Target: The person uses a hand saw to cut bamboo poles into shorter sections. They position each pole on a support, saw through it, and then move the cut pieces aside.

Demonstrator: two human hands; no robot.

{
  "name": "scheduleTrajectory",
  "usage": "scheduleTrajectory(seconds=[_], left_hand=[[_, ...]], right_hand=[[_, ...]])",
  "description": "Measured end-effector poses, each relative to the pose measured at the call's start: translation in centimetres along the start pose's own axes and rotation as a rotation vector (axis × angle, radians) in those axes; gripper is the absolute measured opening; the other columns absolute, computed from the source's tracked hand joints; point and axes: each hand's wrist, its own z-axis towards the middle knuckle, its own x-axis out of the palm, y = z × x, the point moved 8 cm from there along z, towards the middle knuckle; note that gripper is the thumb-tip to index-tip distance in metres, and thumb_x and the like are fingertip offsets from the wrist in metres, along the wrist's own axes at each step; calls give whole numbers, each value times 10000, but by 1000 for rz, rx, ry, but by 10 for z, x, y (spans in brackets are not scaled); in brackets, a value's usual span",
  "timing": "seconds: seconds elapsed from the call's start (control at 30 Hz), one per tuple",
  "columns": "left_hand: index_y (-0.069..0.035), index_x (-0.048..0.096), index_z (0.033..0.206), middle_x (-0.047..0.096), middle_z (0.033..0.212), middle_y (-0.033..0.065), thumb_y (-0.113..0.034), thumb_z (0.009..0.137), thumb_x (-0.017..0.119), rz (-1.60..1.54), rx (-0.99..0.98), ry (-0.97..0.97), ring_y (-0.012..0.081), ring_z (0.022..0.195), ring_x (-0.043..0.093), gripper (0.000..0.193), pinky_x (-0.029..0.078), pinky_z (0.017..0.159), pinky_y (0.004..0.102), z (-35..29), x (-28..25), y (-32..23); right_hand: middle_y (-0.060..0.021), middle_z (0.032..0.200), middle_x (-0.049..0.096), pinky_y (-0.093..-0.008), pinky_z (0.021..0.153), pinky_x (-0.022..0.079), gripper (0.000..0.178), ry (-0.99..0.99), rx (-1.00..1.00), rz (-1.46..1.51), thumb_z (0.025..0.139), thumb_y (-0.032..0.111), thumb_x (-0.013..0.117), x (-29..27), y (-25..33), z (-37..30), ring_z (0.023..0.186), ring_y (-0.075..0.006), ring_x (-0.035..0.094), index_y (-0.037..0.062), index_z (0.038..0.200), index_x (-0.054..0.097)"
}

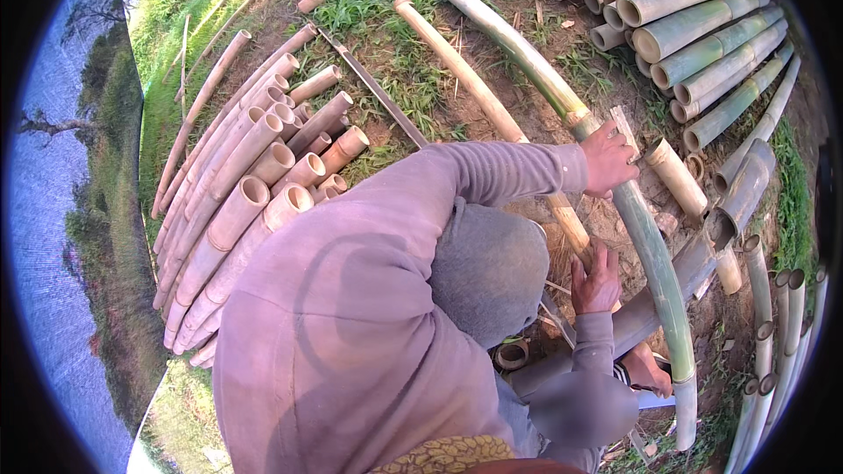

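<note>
My left hand (608, 159) is closed around a long green bamboo pole (654, 263), just past a yellowish joint; the pole slants from the far middle to the near right. A short split piece (625, 130) shows beside those fingers. Below and nearer, my right hand (597, 279) is closed over a thinner tan bamboo pole (461, 61), thumb on its left side and fingers on its right. A thick grey bamboo length (637, 322) lies on the ground beneath the green pole. My bent knee (488, 272) is left of the right hand.
A stack of cut tan bamboo (239, 202) lies left; greenish lengths (713, 33) are piled far right. More poles (762, 333) lie near right. A narrow dark strip (373, 88) lies on the grass. A short piece (676, 177) and my foot (645, 370) are close to the green pole.
</note>
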Motion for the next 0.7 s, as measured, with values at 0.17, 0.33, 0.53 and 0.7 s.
scheduleTrajectory(seconds=[0.17,0.33,0.53,0.7], left_hand=[[-190,689,1316,693,1283,87,-540,806,832,-436,-18,-69,330,1322,584,635,387,1145,551,-19,-34,27],[-200,681,1350,643,1397,83,-569,788,837,-218,166,-420,298,1330,597,690,416,1156,550,-100,-31,49],[-261,740,1231,672,1365,31,-206,795,846,-155,217,-502,288,1301,629,452,480,1135,482,-105,-4,68],[-276,727,1195,703,1195,-7,-179,878,728,26,151,-509,243,1170,669,331,535,994,434,-108,-4,126]], right_hand=[[-104,997,614,-474,761,576,500,-198,-83,-175,868,246,829,6,12,52,890,-331,682,169,1333,664],[-84,1015,615,-446,757,577,565,-187,-120,-161,876,328,834,5,22,53,957,-292,679,164,1387,658],[-78,1156,637,-466,911,552,623,-122,-22,-149,885,361,823,10,20,60,1085,-299,661,170,1446,630],[-79,1537,533,-600,1219,283,904,-283,19,-344,783,383,904,-32,14,31,1445,-322,476,191,1574,511]])
